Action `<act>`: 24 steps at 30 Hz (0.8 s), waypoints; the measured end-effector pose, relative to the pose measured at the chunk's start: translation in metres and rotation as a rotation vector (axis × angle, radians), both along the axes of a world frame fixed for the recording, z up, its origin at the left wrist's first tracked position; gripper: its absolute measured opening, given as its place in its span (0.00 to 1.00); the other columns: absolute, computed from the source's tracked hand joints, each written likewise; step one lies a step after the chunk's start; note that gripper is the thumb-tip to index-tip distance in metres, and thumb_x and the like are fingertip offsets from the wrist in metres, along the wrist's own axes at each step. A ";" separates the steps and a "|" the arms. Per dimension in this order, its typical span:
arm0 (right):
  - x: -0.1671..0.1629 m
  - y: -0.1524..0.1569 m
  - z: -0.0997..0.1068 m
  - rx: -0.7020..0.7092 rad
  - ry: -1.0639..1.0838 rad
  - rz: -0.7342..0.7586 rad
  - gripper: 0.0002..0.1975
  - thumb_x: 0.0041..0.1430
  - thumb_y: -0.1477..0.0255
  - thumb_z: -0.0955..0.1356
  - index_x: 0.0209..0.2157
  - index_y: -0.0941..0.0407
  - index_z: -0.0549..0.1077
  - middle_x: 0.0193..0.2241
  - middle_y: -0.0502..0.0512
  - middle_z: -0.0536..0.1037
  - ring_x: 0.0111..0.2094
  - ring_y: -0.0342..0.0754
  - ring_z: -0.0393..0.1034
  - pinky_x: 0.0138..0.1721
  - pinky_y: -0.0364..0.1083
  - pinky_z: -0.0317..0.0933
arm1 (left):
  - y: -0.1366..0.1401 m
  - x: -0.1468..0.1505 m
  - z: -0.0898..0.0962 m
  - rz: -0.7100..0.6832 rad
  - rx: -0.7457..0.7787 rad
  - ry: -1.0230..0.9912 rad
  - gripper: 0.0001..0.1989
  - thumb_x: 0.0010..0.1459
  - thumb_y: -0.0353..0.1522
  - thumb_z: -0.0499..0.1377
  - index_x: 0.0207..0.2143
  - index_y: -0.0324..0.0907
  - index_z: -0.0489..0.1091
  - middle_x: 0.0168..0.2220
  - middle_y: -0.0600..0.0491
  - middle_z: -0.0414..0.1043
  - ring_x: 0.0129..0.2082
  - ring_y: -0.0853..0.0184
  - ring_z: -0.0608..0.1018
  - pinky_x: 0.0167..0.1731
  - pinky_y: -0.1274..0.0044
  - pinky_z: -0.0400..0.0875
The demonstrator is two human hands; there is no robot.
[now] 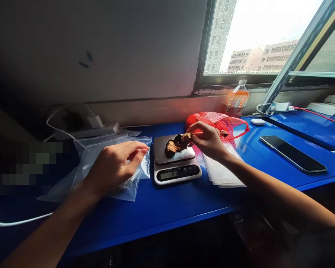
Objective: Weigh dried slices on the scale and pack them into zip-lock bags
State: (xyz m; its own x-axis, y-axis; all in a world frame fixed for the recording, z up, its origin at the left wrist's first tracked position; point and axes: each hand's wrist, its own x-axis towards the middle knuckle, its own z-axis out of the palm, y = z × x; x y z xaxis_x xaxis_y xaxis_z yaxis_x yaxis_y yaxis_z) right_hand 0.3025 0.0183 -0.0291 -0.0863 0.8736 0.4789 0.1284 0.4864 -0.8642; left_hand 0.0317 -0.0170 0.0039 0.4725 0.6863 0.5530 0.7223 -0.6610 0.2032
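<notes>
A kitchen scale (158, 160) with a lit display stands in front of me. Dark brown, curled dried pieces (173, 147), resembling dried peel, lie on its metal plate. Above the plate's right side, my right hand (205, 137) pinches a lighter brown dried piece (187, 137) that meets or overlaps the others. To the left of the scale, my left hand (120, 163) is closed with thumb and forefinger together. Whether anything small is in that pinch cannot be seen. Clear plastic bags (131, 191) lie beneath it.
Behind my right hand sits a red plastic bag (201, 118), with a flat stack of clear bags (226, 173) in front. An orange drink bottle (237, 99), a white earphone case (257, 121) and a phone (293, 153) are farther right. A power strip (100, 131) lies back left.
</notes>
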 end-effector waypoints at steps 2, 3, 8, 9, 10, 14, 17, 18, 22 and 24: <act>-0.001 0.001 -0.005 0.021 -0.047 -0.015 0.04 0.51 0.74 0.67 0.31 0.56 0.67 0.30 0.51 0.74 0.29 0.44 0.74 0.31 0.46 0.70 | 0.000 0.000 0.000 -0.005 -0.008 0.004 0.12 0.63 0.36 0.52 0.38 0.42 0.74 0.32 0.54 0.79 0.29 0.66 0.79 0.29 0.74 0.70; -0.002 0.002 -0.007 0.053 -0.084 -0.040 0.04 0.51 0.75 0.66 0.31 0.56 0.68 0.30 0.52 0.73 0.30 0.44 0.73 0.33 0.47 0.70 | -0.001 0.000 0.000 -0.005 -0.010 0.010 0.12 0.63 0.36 0.52 0.38 0.42 0.74 0.32 0.54 0.79 0.29 0.66 0.79 0.29 0.74 0.70; -0.003 0.003 -0.013 0.303 -0.369 -0.168 0.06 0.50 0.79 0.64 0.29 0.55 0.71 0.33 0.54 0.70 0.36 0.45 0.69 0.38 0.47 0.66 | -0.001 -0.001 -0.001 0.001 -0.016 0.042 0.12 0.64 0.36 0.52 0.38 0.42 0.74 0.34 0.54 0.79 0.30 0.66 0.78 0.29 0.75 0.69; -0.003 0.003 -0.012 0.343 -0.410 -0.171 0.06 0.50 0.79 0.64 0.29 0.55 0.72 0.34 0.54 0.70 0.37 0.45 0.68 0.39 0.48 0.66 | -0.001 -0.001 -0.001 -0.003 -0.019 0.045 0.12 0.64 0.36 0.52 0.38 0.42 0.74 0.35 0.54 0.79 0.31 0.66 0.79 0.30 0.75 0.69; -0.002 0.002 -0.011 0.376 -0.433 -0.173 0.06 0.50 0.79 0.65 0.29 0.55 0.72 0.35 0.55 0.70 0.38 0.46 0.67 0.40 0.48 0.65 | -0.001 -0.001 -0.002 -0.007 -0.021 0.046 0.12 0.64 0.36 0.52 0.38 0.42 0.74 0.35 0.54 0.79 0.32 0.66 0.79 0.30 0.75 0.69; 0.003 -0.005 0.002 0.439 -0.442 -0.234 0.06 0.48 0.79 0.65 0.28 0.56 0.72 0.34 0.56 0.72 0.38 0.47 0.67 0.42 0.49 0.63 | -0.001 0.000 -0.002 -0.010 -0.028 0.050 0.12 0.64 0.36 0.52 0.38 0.43 0.73 0.35 0.54 0.79 0.31 0.66 0.79 0.29 0.75 0.69; 0.013 -0.007 0.016 0.435 -0.440 -0.276 0.07 0.47 0.79 0.63 0.26 0.56 0.72 0.30 0.54 0.74 0.34 0.47 0.68 0.39 0.49 0.62 | -0.001 0.000 -0.002 -0.012 -0.008 0.046 0.11 0.64 0.36 0.52 0.38 0.44 0.73 0.34 0.54 0.79 0.31 0.65 0.79 0.30 0.75 0.69; 0.019 -0.006 0.020 0.422 -0.426 -0.297 0.07 0.47 0.79 0.63 0.26 0.57 0.72 0.28 0.54 0.75 0.32 0.46 0.68 0.37 0.48 0.62 | -0.001 0.001 -0.002 -0.011 -0.004 0.045 0.11 0.63 0.36 0.52 0.38 0.44 0.74 0.34 0.54 0.79 0.31 0.65 0.79 0.30 0.75 0.69; 0.061 0.010 0.032 0.277 -0.348 -0.556 0.05 0.48 0.75 0.65 0.25 0.57 0.73 0.24 0.53 0.76 0.26 0.44 0.68 0.29 0.45 0.59 | -0.001 0.002 -0.001 0.001 -0.018 0.037 0.11 0.63 0.36 0.52 0.38 0.44 0.74 0.34 0.54 0.79 0.30 0.65 0.79 0.29 0.75 0.69; 0.090 0.023 0.030 0.118 -0.432 -0.667 0.05 0.47 0.74 0.65 0.24 0.58 0.74 0.21 0.53 0.74 0.24 0.44 0.66 0.26 0.44 0.57 | -0.001 0.003 -0.001 0.009 -0.026 0.036 0.12 0.63 0.36 0.52 0.38 0.43 0.74 0.33 0.54 0.79 0.30 0.66 0.79 0.29 0.75 0.69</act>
